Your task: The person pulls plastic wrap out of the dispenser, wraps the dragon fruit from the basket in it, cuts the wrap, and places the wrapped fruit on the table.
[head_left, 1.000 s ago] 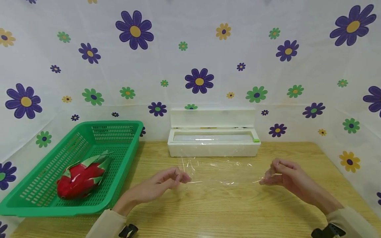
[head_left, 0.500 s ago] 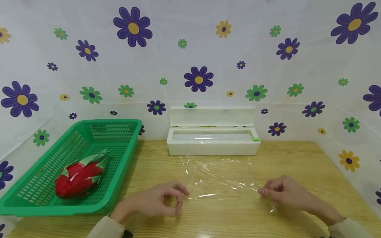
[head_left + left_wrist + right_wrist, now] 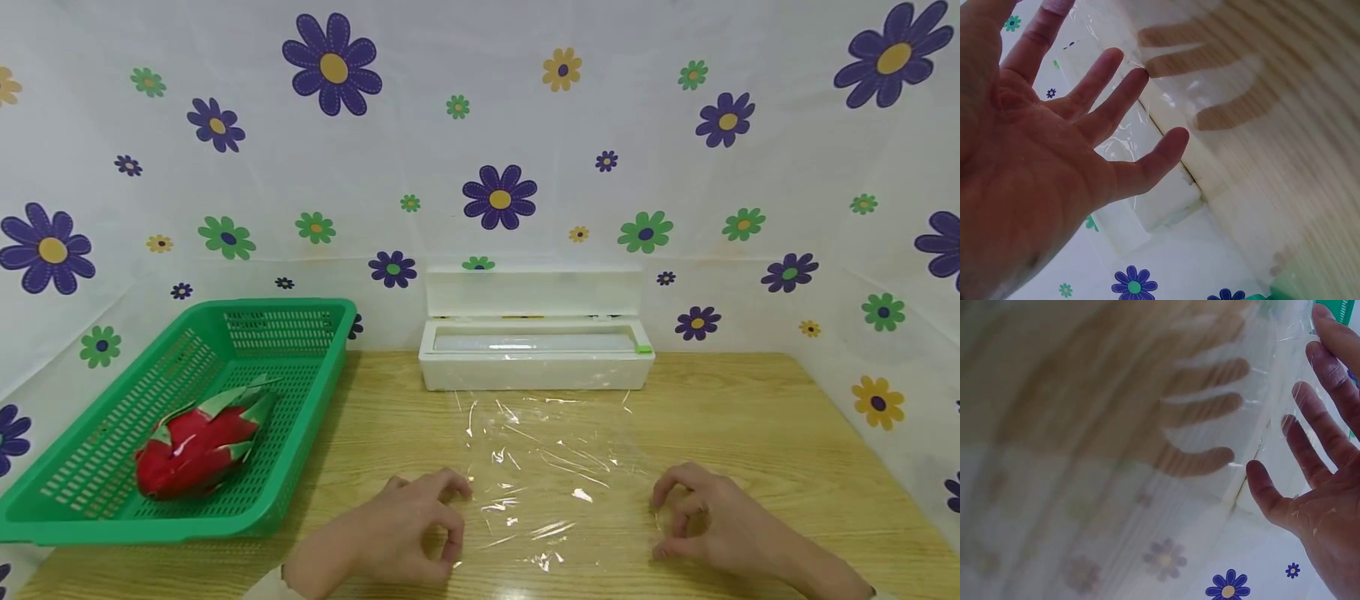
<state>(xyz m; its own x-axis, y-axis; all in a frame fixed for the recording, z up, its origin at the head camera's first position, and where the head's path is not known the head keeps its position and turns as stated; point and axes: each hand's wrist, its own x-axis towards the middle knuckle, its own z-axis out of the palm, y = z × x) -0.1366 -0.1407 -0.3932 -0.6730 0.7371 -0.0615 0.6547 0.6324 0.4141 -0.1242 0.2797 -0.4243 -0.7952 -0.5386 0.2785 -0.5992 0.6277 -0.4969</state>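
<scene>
Hands (image 3: 558, 533) flank unmarked plastic wrap (image 3: 551, 467); no writing readable.

On the desk (image 3: 750, 417): dragon fruit (image 3: 198, 442) in basket (image 3: 300, 400) at left, cling film dispenser (image 3: 536, 367) at the back, cling film sheet (image 3: 547, 467) before it, between both hands.

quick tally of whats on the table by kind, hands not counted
green basket: 1
dragon fruit: 1
white dispenser box: 1
sheet of cling film: 1
total: 4
</scene>
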